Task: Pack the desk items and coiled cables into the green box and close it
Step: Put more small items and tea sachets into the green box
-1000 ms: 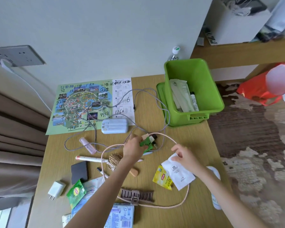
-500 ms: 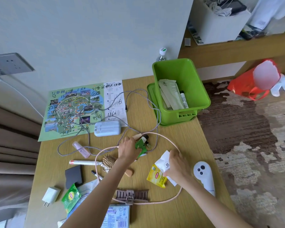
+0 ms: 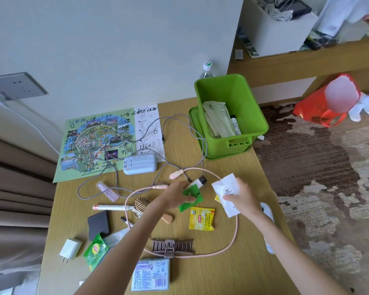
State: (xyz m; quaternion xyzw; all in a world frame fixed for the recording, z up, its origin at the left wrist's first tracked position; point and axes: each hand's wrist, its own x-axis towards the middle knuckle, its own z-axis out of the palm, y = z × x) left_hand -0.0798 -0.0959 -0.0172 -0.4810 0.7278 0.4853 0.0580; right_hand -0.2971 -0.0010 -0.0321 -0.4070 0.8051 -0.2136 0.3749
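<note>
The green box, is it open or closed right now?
Open. The green box has no lid on top, so you can see the pale packets inside. Its lid seems to sit underneath it.

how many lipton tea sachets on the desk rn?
2. A yellow Lipton sachet lies flat between the two forearms, inside the pink cable loop. A green Lipton sachet sits near the desk's left front, beside the white charger plug. Others may be hidden under clutter.

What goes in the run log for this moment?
left hand: holds green packet | right hand: holds white sachet | green box: open
</note>
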